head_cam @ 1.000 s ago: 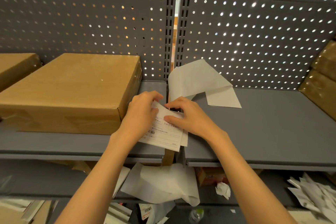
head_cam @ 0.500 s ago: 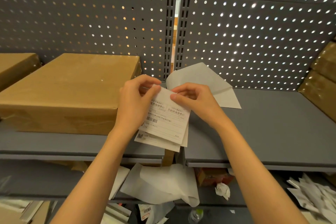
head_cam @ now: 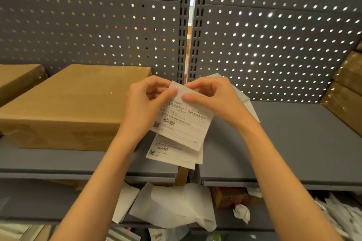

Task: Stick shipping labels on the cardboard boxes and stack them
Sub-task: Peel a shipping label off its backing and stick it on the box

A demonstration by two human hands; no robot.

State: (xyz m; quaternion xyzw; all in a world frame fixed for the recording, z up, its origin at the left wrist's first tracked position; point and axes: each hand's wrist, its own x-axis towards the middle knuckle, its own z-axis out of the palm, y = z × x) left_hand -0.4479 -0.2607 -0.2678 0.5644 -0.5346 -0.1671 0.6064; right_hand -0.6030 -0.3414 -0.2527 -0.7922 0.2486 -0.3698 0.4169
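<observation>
Both hands are being held up over the front edge of the shelf (head_cam: pixel 293 143): the left hand (head_cam: pixel 146 107) and the right hand (head_cam: pixel 213 100) are each pinching the top edge of a shipping label (head_cam: pixel 186 125), thumbs on its printed face. A second label (head_cam: pixel 172 152) is being held behind it, showing below. A cardboard box (head_cam: pixel 68 103) is lying on the shelf's left part, near the left hand. Loose backing paper (head_cam: pixel 248 103) is lying on the shelf behind the right hand.
</observation>
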